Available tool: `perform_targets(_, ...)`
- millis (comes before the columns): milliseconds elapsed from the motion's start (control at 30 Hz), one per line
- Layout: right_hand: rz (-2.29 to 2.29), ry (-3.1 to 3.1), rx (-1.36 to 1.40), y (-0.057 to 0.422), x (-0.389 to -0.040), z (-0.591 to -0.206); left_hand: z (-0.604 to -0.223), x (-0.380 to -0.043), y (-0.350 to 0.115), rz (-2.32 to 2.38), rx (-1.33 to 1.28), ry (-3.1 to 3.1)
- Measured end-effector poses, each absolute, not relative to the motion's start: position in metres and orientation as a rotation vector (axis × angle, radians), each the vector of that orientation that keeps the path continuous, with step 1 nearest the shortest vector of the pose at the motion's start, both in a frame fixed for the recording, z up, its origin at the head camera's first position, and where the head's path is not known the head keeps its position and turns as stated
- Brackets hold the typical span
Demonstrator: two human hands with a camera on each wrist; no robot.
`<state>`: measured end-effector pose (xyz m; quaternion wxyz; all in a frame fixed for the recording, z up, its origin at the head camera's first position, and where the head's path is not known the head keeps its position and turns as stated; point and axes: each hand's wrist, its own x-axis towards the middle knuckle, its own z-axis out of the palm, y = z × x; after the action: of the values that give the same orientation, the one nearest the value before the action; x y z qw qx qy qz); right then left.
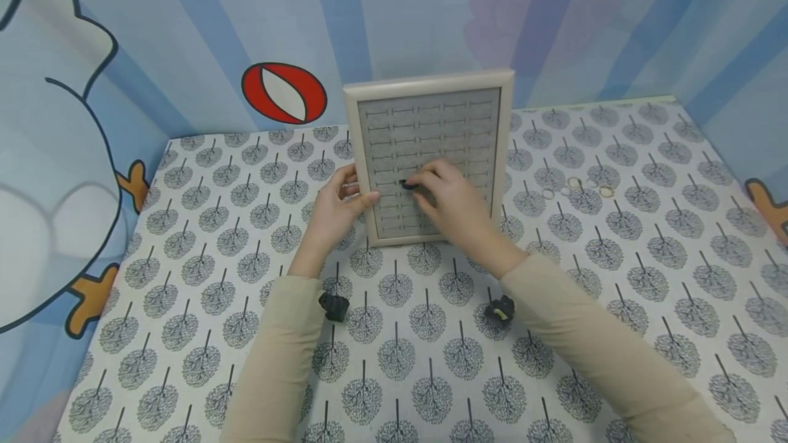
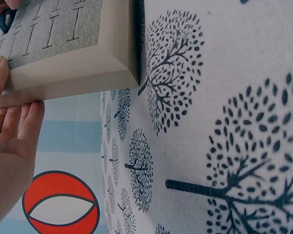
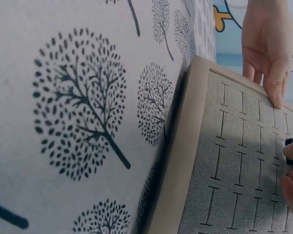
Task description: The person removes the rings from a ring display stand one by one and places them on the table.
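A pale wooden frame (image 1: 507,128) stands upright on the cloth, holding a grey ring display panel (image 1: 375,139) with rows of short slits. My left hand (image 1: 332,210) grips its left edge, thumb on the front and fingers behind. In front of the panel, my right hand (image 1: 458,204) pinches a dark ring (image 1: 406,184) between thumb and fingers, at the left part of a lower row. The left wrist view shows the ring (image 2: 7,20) as a dark blue loop against the panel. Fingertips partly hide it in the right wrist view, so I cannot tell how deep it sits.
Several small rings (image 1: 606,192) lie on the tree-patterned cloth (image 1: 431,320) right of the frame. Behind stands a blue striped backdrop (image 1: 418,12) with cartoon figures. A black wrist device (image 1: 334,307) is beside the left cuff, another (image 1: 500,309) beside the right.
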<state>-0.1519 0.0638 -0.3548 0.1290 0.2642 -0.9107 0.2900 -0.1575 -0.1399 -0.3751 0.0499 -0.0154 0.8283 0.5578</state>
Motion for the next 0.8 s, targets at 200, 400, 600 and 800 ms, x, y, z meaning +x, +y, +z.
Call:
perform_targets(200, 0.908, -2.638, 0.751, 0.0634, -0.1527, -0.3554, -0.3751, -0.1574, -0.1402, 1.699, -0.051, 2.522)
perform_targets(400, 1.004, -2.654, 0.71, 0.0656, -0.1549, -0.3566, -0.3757, -0.1574, -0.1408, 1.712, -0.049, 2.516)
perform_targets(600, 1.086, -2.626, 0.712, 0.0689, -0.1557, -0.3572, -0.3763, -0.1576, -0.1408, 1.714, -0.048, 2.511)
perform_targets(800, 1.182, -2.59, 0.72, 0.0711, -0.1566, -0.3576, -0.3758, -0.1577, -0.1403, 1.709, -0.048, 2.511)
